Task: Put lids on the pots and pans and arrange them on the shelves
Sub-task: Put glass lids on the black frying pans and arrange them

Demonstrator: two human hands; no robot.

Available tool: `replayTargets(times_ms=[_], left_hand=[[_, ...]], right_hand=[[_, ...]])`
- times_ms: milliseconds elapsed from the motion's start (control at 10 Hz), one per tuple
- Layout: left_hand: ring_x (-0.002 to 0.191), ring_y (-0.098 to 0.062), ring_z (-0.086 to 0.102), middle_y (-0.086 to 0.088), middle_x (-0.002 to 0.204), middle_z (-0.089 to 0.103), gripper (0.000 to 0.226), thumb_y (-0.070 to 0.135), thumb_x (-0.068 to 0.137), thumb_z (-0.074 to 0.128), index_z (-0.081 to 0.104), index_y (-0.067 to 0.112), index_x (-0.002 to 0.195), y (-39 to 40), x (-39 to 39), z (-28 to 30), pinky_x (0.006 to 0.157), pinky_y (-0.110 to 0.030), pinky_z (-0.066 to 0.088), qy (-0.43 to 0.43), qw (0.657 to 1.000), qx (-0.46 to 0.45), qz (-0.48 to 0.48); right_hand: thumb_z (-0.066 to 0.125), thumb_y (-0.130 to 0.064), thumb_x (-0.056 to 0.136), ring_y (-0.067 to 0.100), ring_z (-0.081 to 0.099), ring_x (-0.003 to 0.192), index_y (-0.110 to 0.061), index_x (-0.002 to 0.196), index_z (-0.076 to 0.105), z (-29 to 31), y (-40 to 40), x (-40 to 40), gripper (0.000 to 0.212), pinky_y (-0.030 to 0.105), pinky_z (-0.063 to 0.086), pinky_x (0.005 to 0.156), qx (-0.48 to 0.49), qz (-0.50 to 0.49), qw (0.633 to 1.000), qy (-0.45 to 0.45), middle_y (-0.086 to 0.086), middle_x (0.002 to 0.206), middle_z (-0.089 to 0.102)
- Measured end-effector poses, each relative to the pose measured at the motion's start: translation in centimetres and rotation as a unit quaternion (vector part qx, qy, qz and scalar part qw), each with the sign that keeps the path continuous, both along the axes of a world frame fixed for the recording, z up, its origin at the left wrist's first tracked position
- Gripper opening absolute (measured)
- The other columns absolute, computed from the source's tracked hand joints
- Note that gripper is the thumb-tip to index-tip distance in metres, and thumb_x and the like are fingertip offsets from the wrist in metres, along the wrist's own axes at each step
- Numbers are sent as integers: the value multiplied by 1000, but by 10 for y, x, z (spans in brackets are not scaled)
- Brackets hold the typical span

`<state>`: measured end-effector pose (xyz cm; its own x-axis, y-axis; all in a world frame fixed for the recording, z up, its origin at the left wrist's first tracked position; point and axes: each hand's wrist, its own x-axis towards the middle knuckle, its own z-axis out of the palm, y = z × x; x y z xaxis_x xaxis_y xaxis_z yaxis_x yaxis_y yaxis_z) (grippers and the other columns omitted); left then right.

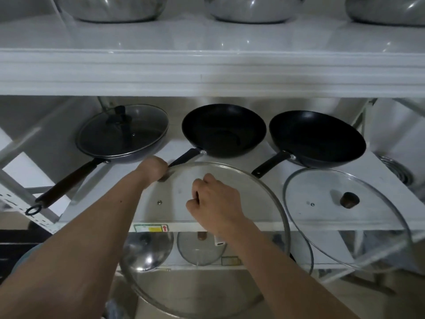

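Note:
I hold a large glass lid [259,226] in front of the middle shelf [230,225]. My left hand [153,169] grips its far left rim. My right hand [213,201] is closed over the lid's centre knob, which is hidden. Behind it stand three black pans: the left pan [122,132] wears a glass lid, the middle pan [224,130] and the right pan [317,138] are uncovered. A second glass lid [340,217] with a dark knob lies at the shelf's front right, overhanging the edge.
The upper shelf [207,72] carries three shiny steel pots [110,8]. Below the middle shelf sit a steel lid [147,249] and a small glass lid [200,249]. A white slotted frame post [20,203] runs at the left.

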<state>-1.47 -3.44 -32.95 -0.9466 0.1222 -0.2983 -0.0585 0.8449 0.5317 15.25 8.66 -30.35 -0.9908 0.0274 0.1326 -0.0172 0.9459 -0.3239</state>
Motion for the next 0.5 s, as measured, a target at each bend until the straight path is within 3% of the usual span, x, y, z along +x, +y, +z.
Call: replayTargets(times_ms=[100, 200, 300, 400, 500], left_hand=[[107, -28, 61, -13, 108, 65, 22, 7, 94, 44, 64, 3, 100, 0, 0, 10, 79, -30, 45, 32, 999, 15, 4], [80, -27, 56, -9, 84, 59, 20, 20, 97, 44, 58, 11, 88, 0, -5, 18, 58, -28, 37, -39, 973, 205, 102], [64, -23, 49, -6, 78, 54, 29, 26, 98, 41, 53, 12, 76, -5, -11, 12, 55, -27, 38, -128, 929, 297, 178], [60, -15, 46, -1, 72, 48, 30, 12, 97, 43, 46, 15, 67, 2, -13, 5, 50, -26, 45, -75, 925, 314, 203], [64, -17, 50, -4, 77, 54, 17, 11, 95, 46, 62, 9, 92, 23, -13, 2, 63, -26, 46, -33, 941, 287, 173]], right_hand=[[46, -30, 88, 24, 59, 89, -13, 102, 59, 16, 7, -7, 26, 34, 45, 69, -2, -11, 1000, 15, 4, 105, 56], [46, -31, 89, 19, 56, 82, -14, 100, 60, 23, 21, -16, 24, 30, 40, 64, 11, -19, 999, 26, 2, 105, 57], [47, -30, 90, 16, 48, 77, -14, 100, 61, 24, 39, -29, 23, 28, 33, 65, 22, -27, 999, 24, 2, 108, 56], [47, -31, 91, 21, 55, 85, -16, 101, 60, 27, 61, -48, 22, 29, 34, 68, 30, -44, 999, 11, 3, 110, 56], [48, -34, 91, 24, 56, 83, -17, 97, 60, 27, 85, -70, 22, 29, 34, 68, 42, -59, 997, 2, 2, 97, 58]])
